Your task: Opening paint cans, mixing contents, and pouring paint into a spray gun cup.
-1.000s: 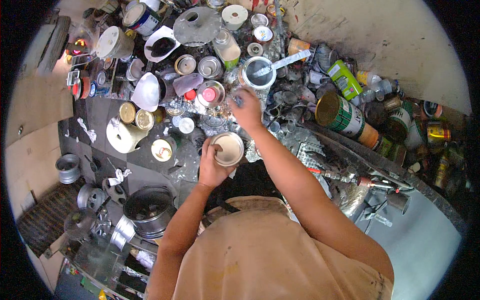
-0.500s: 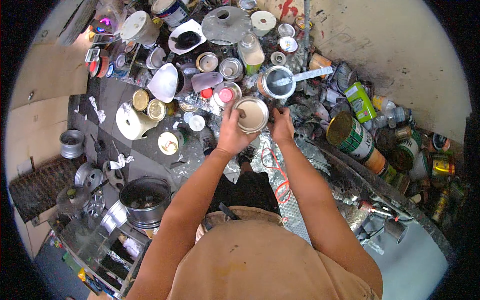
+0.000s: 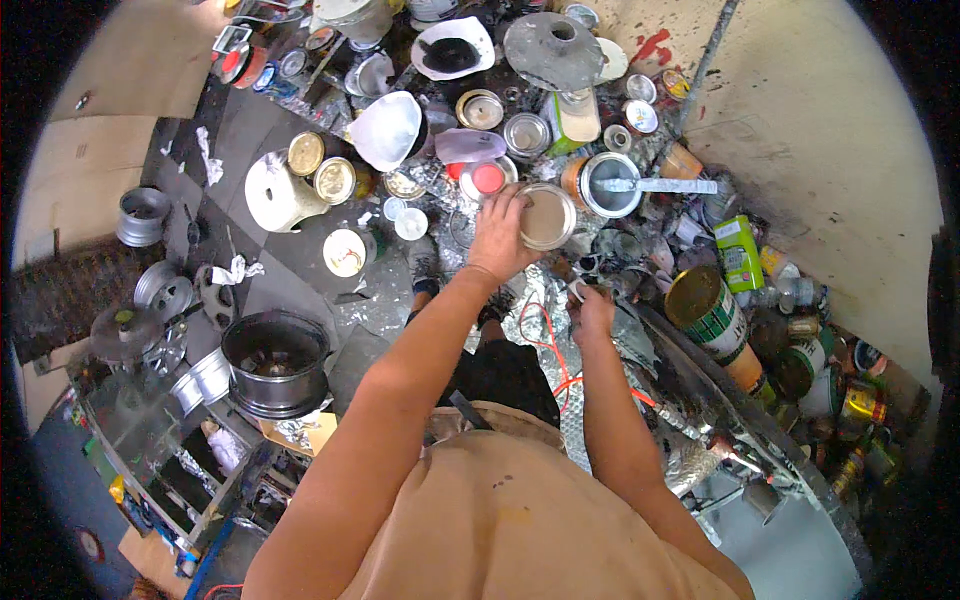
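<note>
My left hand point(image 3: 502, 236) grips the near-left rim of an open paint can point(image 3: 547, 217) filled with beige paint. Lower and to the right, my right hand point(image 3: 592, 312) is closed, its fingers around something small and whitish that I cannot make out. Just beyond the can stands an open tin of grey paint point(image 3: 612, 184), with a paint-smeared stirring stick point(image 3: 660, 186) lying across its top. Next to my left fingertips is a container with a red cap point(image 3: 487, 178).
Cans, white cups and lids crowd the far bench, with a grey disc point(image 3: 553, 50) among them. At right, a large green-and-white can point(image 3: 705, 310) and a green tin point(image 3: 738, 252) lie in a heap. Wheel rims point(image 3: 275, 365) stand at left. An orange hose point(image 3: 545, 335) runs below my hands.
My right hand has left the beige paint can and dropped lower, closing on a small whitish thing. My left hand still holds the can. The whole view has shifted and turned.
</note>
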{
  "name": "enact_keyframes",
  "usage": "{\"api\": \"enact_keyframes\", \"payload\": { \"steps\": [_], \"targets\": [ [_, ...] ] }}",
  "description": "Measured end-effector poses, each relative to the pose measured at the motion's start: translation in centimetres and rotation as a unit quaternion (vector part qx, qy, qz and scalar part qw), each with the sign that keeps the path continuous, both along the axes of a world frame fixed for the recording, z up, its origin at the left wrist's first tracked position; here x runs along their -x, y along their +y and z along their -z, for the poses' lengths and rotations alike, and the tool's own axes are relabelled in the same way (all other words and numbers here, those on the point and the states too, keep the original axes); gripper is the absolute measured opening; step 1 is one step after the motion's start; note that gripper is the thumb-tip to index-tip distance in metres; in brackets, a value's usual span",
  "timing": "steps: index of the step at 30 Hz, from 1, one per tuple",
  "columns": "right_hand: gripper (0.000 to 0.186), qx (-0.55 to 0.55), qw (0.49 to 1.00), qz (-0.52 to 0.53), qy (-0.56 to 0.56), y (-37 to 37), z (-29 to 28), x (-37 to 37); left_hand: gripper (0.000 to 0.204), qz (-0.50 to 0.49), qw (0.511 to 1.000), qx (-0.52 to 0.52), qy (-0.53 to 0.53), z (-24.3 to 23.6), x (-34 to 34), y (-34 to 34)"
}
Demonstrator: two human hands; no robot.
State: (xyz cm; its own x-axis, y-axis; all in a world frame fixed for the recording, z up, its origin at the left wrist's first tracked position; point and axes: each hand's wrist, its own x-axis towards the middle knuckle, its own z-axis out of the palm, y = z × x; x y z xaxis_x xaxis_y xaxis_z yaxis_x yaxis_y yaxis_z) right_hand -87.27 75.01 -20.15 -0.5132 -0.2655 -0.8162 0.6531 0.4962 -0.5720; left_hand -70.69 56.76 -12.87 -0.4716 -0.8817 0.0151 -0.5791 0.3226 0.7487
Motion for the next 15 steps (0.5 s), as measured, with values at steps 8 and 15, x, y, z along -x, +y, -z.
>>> {"api": "enact_keyframes", "payload": {
  "steps": [8,15],
  "targets": [
    [0.028,0.113,0.978,-0.006,-0.174,0.2,-15.1,-2.5,0.119,0.064,0.995,-0.026,-0.075,-4.0,-0.2,-0.2],
    [0.041,-0.025,0.853,-0.437,0.282,-2.6,-13.5,-0.2,0.118,0.098,0.989,-0.021,-0.112,-3.7,1.9,-0.7]
  ]
}}
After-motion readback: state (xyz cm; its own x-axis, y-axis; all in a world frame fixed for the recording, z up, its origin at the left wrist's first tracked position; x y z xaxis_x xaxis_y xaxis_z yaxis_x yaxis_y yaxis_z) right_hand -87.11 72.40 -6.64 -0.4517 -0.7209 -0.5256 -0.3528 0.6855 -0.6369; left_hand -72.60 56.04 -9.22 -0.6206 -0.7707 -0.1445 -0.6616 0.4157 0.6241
